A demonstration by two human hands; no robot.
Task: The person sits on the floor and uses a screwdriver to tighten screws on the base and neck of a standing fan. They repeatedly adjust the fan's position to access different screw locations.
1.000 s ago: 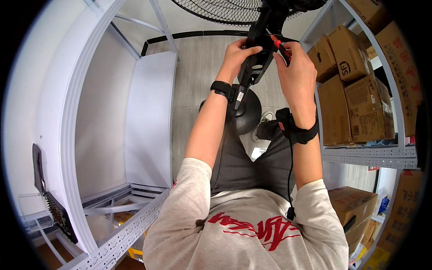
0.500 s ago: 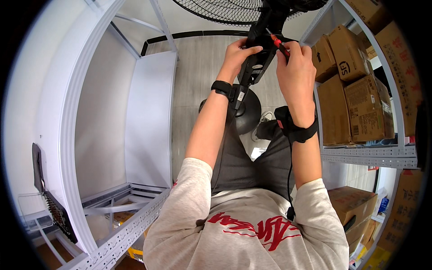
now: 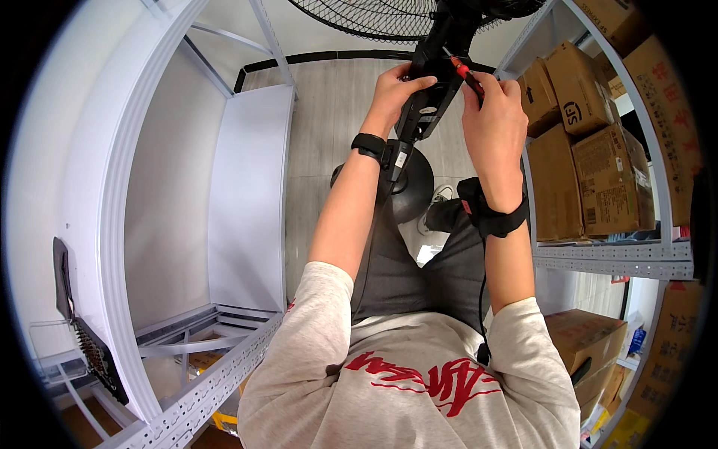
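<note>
A black pedestal fan stands in front of me, its wire cage (image 3: 366,21) at the top and its round base (image 3: 410,193) on the floor near my feet. My left hand (image 3: 398,96) is wrapped round the fan's black housing (image 3: 428,111), thumb across its front. In my right hand (image 3: 493,112) is a screwdriver with a red and black handle (image 3: 461,69). Its shaft points up and left, and the tip meets the upper part of the housing; what it touches there is too small to make out.
Metal shelving (image 3: 613,258) with cardboard boxes (image 3: 582,88) rises on my right. On the left is a white shelf frame (image 3: 112,224) with a white panel (image 3: 250,194). A dark strap-like thing (image 3: 90,344) hangs at the far left. Grey floor (image 3: 321,135) lies between.
My right hand and the screwdriver have shifted very slightly, the hand turning a little round the handle. The left hand and the fan have stayed in place.
</note>
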